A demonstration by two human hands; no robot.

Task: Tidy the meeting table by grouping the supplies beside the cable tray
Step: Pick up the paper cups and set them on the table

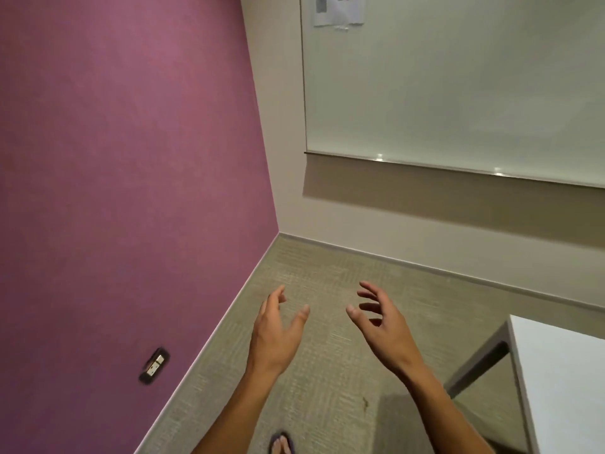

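Both hands are raised in front of me over the carpet, facing a corner of the room. My left hand (276, 332) holds nothing, fingers spread and slightly curled. My right hand (381, 322) is likewise open with its fingers apart. One white corner of the meeting table (563, 381) shows at the lower right, to the right of my right arm. No supplies and no cable tray are in view.
A purple wall (124, 191) with a power socket (154, 365) stands on the left. A glass whiteboard (458, 83) hangs on the beige wall ahead. Grey-green carpet (327, 388) covers the floor, and a sandalled foot (281, 444) shows at the bottom edge.
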